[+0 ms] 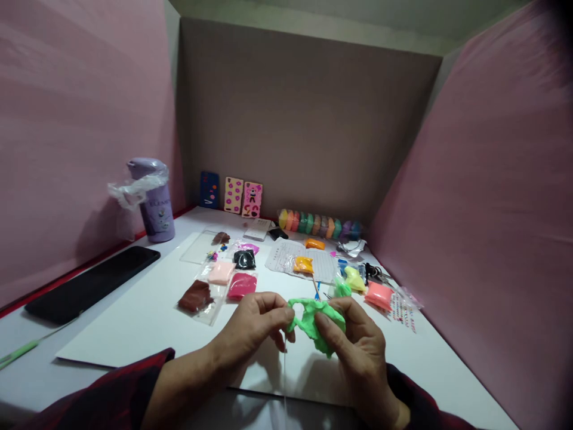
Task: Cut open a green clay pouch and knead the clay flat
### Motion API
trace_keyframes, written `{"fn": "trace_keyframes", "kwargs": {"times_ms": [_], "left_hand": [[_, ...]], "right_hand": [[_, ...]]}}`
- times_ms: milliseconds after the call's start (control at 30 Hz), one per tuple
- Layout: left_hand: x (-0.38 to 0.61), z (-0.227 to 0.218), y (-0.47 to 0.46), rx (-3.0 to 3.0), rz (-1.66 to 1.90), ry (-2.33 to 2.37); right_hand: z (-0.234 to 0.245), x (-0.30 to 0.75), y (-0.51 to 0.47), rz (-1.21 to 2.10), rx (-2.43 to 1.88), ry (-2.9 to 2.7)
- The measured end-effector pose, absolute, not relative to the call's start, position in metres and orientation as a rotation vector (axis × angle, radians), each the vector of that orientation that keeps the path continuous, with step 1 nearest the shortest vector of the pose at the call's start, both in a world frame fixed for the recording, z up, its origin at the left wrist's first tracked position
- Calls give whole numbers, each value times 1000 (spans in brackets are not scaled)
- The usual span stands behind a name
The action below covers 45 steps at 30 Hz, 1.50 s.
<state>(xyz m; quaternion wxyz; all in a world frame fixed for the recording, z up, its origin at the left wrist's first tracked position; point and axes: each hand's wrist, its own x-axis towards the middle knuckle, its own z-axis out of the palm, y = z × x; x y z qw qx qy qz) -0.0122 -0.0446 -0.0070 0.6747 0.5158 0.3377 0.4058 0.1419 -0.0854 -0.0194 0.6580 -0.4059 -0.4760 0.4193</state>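
Observation:
A flattened, ragged piece of bright green modelling clay (316, 322) is held up between my two hands above the white board (134, 316). My right hand (362, 346) grips most of it, with the thumb pressed on the near face. The fingertips of my left hand (264, 316) pinch its thin left edge, next to a hole in the clay. More green clay (342, 288) lies just beyond my right hand. Near my left hand are packets of red clay (242, 286) and brown clay (196, 296).
A purple bottle (156, 209) and a black phone (94, 283) stand and lie at the left. Three decorated phone cases (233, 195) lean on the back wall. A row of coloured clay packs (317, 224) lies behind the written paper (286, 255). Pink walls rise on both sides.

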Motion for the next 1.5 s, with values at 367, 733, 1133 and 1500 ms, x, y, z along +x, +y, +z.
{"fn": "trace_keyframes", "kwargs": {"times_ms": [367,733,1133,1500], "left_hand": [[-13,-7,-45,1176,965,744],[-15,-7,-44,1170,979,698],[-13,-4,-45,1160,966,758],[-13,-2,-46,1130,963,727]], "right_hand": [[-17,140,-86,960,-921,-1070],[-22,146,-81,1048,-849,-1067],[-24,147,-77,1140,-854,-1005],[-25,149,-75,1135,-851,-973]]}}
